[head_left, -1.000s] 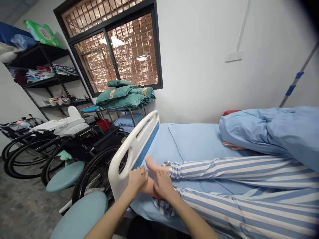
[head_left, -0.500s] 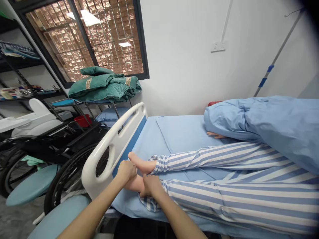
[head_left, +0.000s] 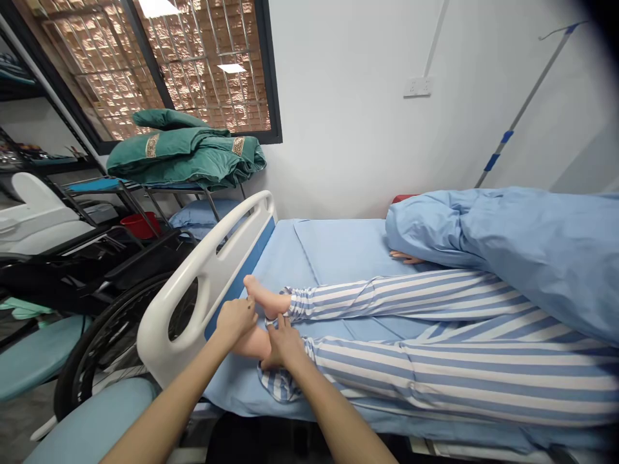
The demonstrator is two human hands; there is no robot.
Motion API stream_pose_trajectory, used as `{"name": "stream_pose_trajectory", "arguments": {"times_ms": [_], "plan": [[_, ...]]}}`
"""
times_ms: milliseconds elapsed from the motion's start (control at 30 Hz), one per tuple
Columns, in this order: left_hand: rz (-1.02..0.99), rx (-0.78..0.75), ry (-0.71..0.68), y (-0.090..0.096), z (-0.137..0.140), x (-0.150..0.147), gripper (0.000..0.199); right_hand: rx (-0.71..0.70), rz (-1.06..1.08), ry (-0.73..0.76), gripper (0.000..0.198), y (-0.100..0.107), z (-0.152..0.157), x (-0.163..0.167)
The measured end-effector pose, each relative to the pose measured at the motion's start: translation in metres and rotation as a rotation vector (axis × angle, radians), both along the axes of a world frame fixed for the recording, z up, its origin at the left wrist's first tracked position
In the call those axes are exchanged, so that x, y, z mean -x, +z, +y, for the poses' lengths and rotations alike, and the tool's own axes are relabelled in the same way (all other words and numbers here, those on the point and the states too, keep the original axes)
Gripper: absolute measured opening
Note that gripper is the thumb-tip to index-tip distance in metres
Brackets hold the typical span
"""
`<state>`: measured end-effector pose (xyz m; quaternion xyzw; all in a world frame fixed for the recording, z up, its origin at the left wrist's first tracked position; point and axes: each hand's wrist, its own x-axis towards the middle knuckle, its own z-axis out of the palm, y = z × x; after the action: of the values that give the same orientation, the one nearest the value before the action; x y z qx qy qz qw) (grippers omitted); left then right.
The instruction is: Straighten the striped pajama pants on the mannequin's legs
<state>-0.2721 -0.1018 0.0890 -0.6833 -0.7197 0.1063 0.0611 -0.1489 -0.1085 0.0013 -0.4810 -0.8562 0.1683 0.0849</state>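
Observation:
My left hand [head_left: 236,319] is closed round the toe end of the near foot [head_left: 254,343] of a figure lying on the bed. At the ankle of that same foot, my right hand [head_left: 286,345] grips from above, its fingers reaching toward the far side. The far foot [head_left: 265,299] rests just beyond, toes up and bare. Both legs wear blue-and-white striped trousers [head_left: 435,364] with gathered cuffs. A small pale band-like thing shows by my right fingertips; I cannot make out what it is.
A white footboard [head_left: 155,328] stands left of the feet. Beyond it are a wheelchair [head_left: 91,335], a pale green stool seat [head_left: 97,419] and folded green bedding [head_left: 188,154]. A blue quilt [head_left: 522,238] covers the figure's upper part. A drip pole [head_left: 522,103] leans at the right.
The view has turned slightly, so the scene sits further left and higher. Both hands stay on the near foot. My right fingers now show more plainly, extended over the ankle.

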Motion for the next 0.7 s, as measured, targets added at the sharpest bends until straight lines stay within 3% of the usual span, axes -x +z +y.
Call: {"name": "stream_pose_trajectory", "arguments": {"times_ms": [133, 267, 467, 567, 700], "plan": [[0.007, -0.111, -0.013, -0.002, -0.004, 0.005, 0.038, -0.005, -0.025, 0.001, 0.081, 0.001, -0.002, 0.002], [-0.049, -0.213, 0.093, -0.006, -0.015, 0.009, 0.037, -0.034, -0.049, -0.004, 0.069, 0.001, -0.008, 0.003], [-0.207, -0.457, 0.233, -0.029, -0.044, 0.014, 0.031, -0.034, -0.083, 0.0, 0.066, 0.001, -0.013, 0.002], [-0.129, -0.409, 0.209, -0.027, -0.048, 0.02, 0.036, -0.019, -0.096, 0.001, 0.069, 0.001, -0.013, 0.003], [-0.005, -0.21, 0.033, -0.006, -0.038, 0.026, 0.034, -0.021, -0.109, -0.01, 0.069, 0.002, -0.013, 0.004]]}}
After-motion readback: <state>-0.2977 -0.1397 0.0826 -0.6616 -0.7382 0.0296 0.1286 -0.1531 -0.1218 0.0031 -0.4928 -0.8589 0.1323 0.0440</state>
